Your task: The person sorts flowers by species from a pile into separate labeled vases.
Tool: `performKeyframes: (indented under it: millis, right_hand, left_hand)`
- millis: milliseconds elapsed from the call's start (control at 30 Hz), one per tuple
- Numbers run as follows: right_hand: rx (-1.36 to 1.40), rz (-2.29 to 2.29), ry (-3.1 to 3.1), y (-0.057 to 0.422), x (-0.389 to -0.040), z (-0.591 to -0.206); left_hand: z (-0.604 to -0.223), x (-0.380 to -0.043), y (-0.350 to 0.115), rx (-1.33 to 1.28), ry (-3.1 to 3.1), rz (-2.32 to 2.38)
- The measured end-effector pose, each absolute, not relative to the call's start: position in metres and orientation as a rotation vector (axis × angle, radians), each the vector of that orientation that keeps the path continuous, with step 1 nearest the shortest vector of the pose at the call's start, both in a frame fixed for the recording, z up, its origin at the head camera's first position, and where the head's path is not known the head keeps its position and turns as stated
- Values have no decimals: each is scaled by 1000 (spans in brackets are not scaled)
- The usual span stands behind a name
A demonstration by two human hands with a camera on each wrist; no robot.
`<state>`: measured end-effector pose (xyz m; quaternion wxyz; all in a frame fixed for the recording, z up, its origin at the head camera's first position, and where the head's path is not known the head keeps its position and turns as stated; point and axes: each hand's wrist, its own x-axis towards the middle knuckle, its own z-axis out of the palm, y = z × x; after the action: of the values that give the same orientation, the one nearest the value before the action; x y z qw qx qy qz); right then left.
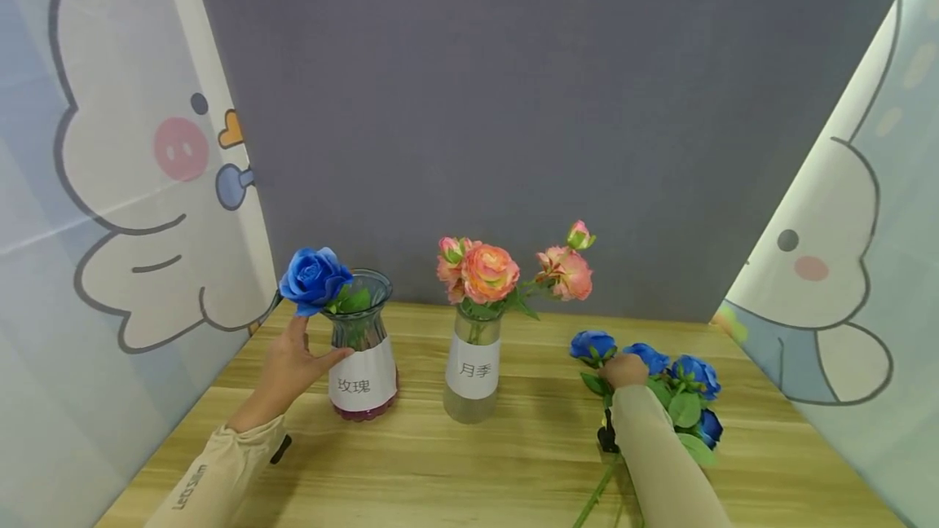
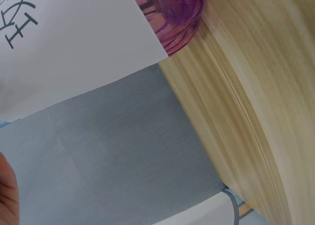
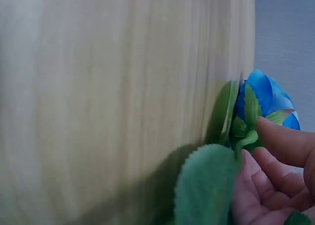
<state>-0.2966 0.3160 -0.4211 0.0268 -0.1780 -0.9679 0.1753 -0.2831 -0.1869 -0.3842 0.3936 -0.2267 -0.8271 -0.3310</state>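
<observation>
Right hand first: thumb and fingers are clamped on the stem of a blue rose, just below the bloom, in the right half of the table near its far edge. Green leaves stand right beside those fingers. Over to the left hand, thumb and fingers apart, up against the side of a flared vase toward the table's far left corner; whether they press the glass, I cannot tell. Above that hand, a single blue bloom leans out over the vase's rim toward the left edge. Outward now: a clear vase stands upright midway along, nearer the far edge, filled with pink-orange flowers, one spray swinging right. More blue roses lie bunched just beside the right hand, toward the right edge. Beyond the far edge hangs a grey backdrop, cartoon panels flanking it.
</observation>
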Motion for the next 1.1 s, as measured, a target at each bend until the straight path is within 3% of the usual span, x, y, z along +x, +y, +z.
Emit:
performKeyframes:
  millis: [333, 1100]
  right_hand:
    - [-692, 1118, -2776, 305, -296, -427]
    - [-426, 999, -2893, 290, -304, -419]
  left_hand:
    - [-387, -285, -188, -576, -2098, -847]
    - [-383, -285, -187, -566, -2135, -879]
